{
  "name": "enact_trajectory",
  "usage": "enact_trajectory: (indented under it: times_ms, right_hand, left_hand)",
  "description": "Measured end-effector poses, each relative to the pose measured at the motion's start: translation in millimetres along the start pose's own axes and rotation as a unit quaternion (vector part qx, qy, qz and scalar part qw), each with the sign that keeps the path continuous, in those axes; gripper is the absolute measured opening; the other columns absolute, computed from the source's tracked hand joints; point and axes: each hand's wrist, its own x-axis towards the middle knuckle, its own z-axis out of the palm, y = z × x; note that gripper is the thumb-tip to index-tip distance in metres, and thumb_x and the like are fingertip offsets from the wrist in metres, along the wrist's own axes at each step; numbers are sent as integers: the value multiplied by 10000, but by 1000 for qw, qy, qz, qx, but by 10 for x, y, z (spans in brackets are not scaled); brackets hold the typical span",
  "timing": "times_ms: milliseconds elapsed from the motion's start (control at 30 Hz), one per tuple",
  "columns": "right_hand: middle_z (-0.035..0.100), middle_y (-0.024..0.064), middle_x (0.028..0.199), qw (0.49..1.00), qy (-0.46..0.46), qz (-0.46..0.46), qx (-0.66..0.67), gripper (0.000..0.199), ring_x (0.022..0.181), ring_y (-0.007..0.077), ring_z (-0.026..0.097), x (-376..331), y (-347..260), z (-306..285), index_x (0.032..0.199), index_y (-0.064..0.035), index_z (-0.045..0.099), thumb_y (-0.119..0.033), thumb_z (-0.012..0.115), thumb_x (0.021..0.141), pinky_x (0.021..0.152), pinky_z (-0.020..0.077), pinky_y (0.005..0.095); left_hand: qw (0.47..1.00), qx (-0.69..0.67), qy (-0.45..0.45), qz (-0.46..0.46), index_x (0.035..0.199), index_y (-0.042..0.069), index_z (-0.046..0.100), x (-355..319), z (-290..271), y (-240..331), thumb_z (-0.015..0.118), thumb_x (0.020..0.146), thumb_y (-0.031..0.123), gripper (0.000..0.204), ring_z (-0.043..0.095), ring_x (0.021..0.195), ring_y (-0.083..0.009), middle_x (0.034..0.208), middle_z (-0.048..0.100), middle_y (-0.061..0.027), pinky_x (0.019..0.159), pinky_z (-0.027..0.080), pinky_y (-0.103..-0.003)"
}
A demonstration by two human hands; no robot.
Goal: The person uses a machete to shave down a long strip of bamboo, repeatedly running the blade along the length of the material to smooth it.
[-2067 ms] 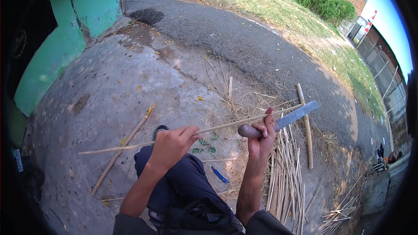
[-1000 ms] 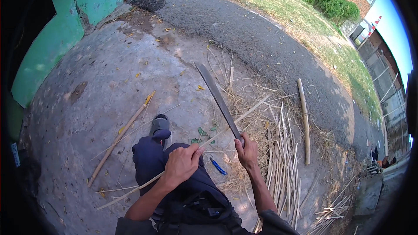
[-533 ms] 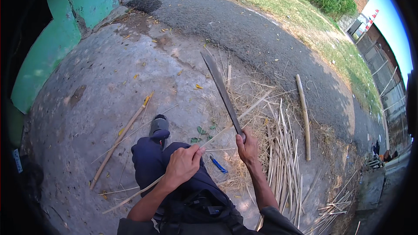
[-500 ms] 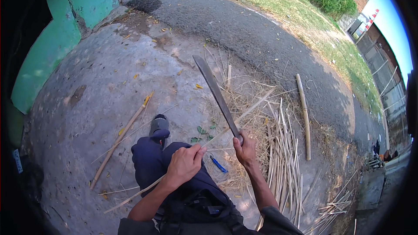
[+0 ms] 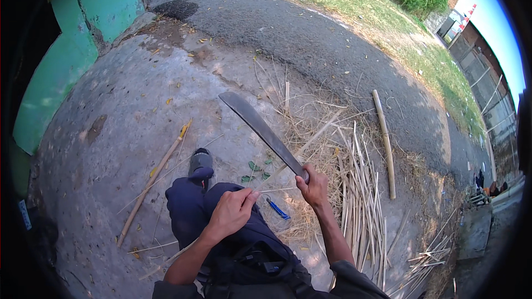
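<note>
My right hand [image 5: 314,188] is closed round the handle of a machete [image 5: 265,134], whose long dark blade slants up to the left, away from me. Closed over my lap, my left hand [image 5: 231,210] pinches a thin bamboo strip [image 5: 320,129]. From those fingers the strip runs up to the right behind the blade, and its other end passes back under my left forearm. Whether the blade touches the strip I cannot tell. A blue-handled tool [image 5: 278,209], perhaps pliers or a cutter, lies on the ground between my hands.
Split bamboo strips [image 5: 360,205] lie piled at right over shavings [image 5: 302,218]. A thick bamboo pole [image 5: 384,144] rests beyond them. Another stick [image 5: 149,185] lies at left. More strips [image 5: 429,260] are scattered lower right. A green wall [image 5: 72,50] stands far left.
The machete blade has swung down to the left, its tip now lower and nearer. My left hand keeps its pinch on the bamboo strip and has hardly moved.
</note>
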Motion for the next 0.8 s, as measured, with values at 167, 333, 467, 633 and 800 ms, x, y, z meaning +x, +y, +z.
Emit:
enact_trajectory:
  times_ms: [167,333,467,633,800]
  right_hand:
    - [569,154,595,985,106,138,-4,363,529,319,610,220,504,-224,949,-30,628,-387,605,1010,528,435,425]
    - [587,181,625,996,69,50,-5,379,573,350,641,18,166,-97,969,-32,616,-409,649,974,554,464,411]
    - [609,198,656,998,7,33,-49,435,637,385,679,65,319,-133,1009,-35,620,-459,685,940,570,493,429]
    - [481,41,584,957,119,262,43,535,547,158,461,342,1044,-339,792,-24,567,-493,526,1047,538,377,361]
    - [448,-16,581,865,159,366,303,485,454,75,418,83,805,-217,753,-84,493,-466,585,1037,420,333,259]
  left_hand:
    - [998,2,-39,-49,806,-50,571,-76,-157,-70,556,1052,257,394,340,556,-176,586,416,-149,532,355,-391]
    - [1000,-10,-21,-12,790,-39,571,8,13,-74,564,1048,263,398,383,506,-283,580,438,-190,522,360,-416]
    - [999,46,8,-5,778,-23,568,-73,-18,-11,579,1042,279,401,503,538,-434,607,506,-237,523,386,-466]
    - [986,165,9,-35,837,33,631,-190,-118,-162,555,1040,318,358,644,685,-483,662,628,-250,611,501,-581]
    - [964,259,43,-44,907,50,650,-44,-31,-154,551,1038,319,315,684,674,-461,683,667,-234,602,533,-582]
